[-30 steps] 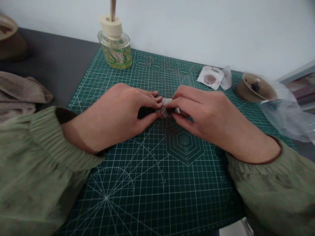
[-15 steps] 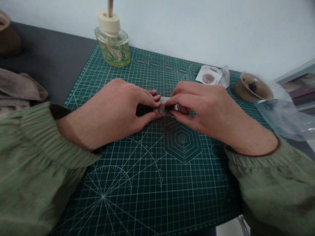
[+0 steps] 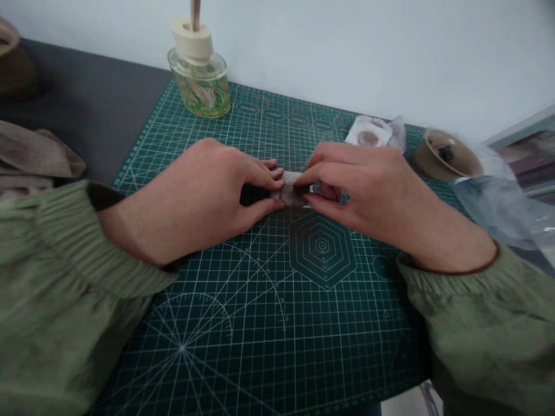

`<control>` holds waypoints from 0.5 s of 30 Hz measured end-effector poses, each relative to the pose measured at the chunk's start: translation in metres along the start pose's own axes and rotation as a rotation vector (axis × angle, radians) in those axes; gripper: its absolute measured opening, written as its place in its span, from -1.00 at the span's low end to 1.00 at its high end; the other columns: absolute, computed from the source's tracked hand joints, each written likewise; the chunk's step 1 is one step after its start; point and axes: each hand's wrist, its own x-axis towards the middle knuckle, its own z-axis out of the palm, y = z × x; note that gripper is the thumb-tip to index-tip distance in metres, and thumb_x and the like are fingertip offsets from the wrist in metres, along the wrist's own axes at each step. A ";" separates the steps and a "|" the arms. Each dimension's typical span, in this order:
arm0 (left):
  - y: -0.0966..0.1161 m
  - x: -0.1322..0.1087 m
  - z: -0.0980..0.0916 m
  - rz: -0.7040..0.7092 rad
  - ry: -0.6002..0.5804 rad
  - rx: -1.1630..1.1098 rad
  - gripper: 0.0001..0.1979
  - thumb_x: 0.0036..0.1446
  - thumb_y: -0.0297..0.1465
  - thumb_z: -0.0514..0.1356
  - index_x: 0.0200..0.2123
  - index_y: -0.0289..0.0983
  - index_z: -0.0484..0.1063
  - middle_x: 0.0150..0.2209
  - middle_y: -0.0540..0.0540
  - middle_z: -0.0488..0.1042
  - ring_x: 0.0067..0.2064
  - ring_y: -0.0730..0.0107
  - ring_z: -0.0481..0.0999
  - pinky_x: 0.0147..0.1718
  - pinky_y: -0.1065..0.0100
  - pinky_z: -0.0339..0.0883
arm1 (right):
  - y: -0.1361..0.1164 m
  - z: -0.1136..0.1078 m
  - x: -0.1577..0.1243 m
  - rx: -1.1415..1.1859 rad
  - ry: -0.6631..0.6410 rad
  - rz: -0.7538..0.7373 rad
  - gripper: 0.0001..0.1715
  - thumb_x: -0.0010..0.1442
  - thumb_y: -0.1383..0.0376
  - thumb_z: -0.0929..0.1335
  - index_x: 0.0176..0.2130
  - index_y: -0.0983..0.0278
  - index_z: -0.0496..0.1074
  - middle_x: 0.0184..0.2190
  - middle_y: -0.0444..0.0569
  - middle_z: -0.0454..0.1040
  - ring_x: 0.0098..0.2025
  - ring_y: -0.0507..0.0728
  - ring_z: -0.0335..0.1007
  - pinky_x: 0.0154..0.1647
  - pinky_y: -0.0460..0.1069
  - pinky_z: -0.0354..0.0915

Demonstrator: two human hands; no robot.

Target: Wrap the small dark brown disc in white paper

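The left hand (image 3: 197, 188) holds the near end of a small pale piece (image 3: 295, 197) between thumb and fingertips. That piece sits between the two hands, on or just above the green cutting mat (image 3: 243, 341), its details blurred. The right hand (image 3: 368, 185) pinches its other side with thumb and forefinger. The step in hand appears to be fingertip shaping; the next move probably calls for a steady left hold and light right-hand pressure.
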 end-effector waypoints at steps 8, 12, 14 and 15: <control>-0.001 0.000 0.000 0.024 0.006 0.052 -0.67 0.61 0.05 0.36 0.19 0.18 0.90 0.27 0.14 0.88 0.40 -0.17 0.87 0.57 -0.15 0.70 | -0.002 0.002 -0.001 -0.040 -0.001 -0.002 -0.69 0.68 0.39 0.36 0.05 0.31 0.75 0.05 0.16 0.76 -0.10 0.25 0.68 -0.11 0.11 0.42; -0.001 0.000 -0.001 0.004 0.006 0.063 -0.69 0.61 0.07 0.38 0.19 0.23 0.90 0.29 0.18 0.87 0.40 -0.18 0.87 0.58 -0.18 0.68 | -0.003 0.004 -0.001 -0.031 0.019 -0.016 -0.64 0.70 0.38 0.32 0.06 0.28 0.74 0.06 0.11 0.75 -0.11 0.22 0.66 -0.12 0.09 0.41; 0.000 0.000 -0.001 0.005 0.008 0.058 -0.70 0.61 0.07 0.38 0.17 0.23 0.90 0.26 0.19 0.88 0.38 -0.17 0.88 0.55 -0.20 0.70 | -0.003 0.004 -0.001 -0.027 0.022 -0.016 -0.65 0.68 0.39 0.33 0.04 0.30 0.75 0.02 0.12 0.75 -0.14 0.22 0.65 -0.15 0.10 0.40; 0.000 0.000 -0.001 0.009 0.006 0.054 -0.70 0.61 0.06 0.38 0.17 0.22 0.90 0.26 0.19 0.88 0.37 -0.17 0.88 0.55 -0.20 0.70 | -0.003 0.004 -0.001 -0.030 0.023 -0.018 -0.66 0.67 0.40 0.34 0.04 0.32 0.75 0.02 0.14 0.75 -0.14 0.23 0.66 -0.15 0.11 0.40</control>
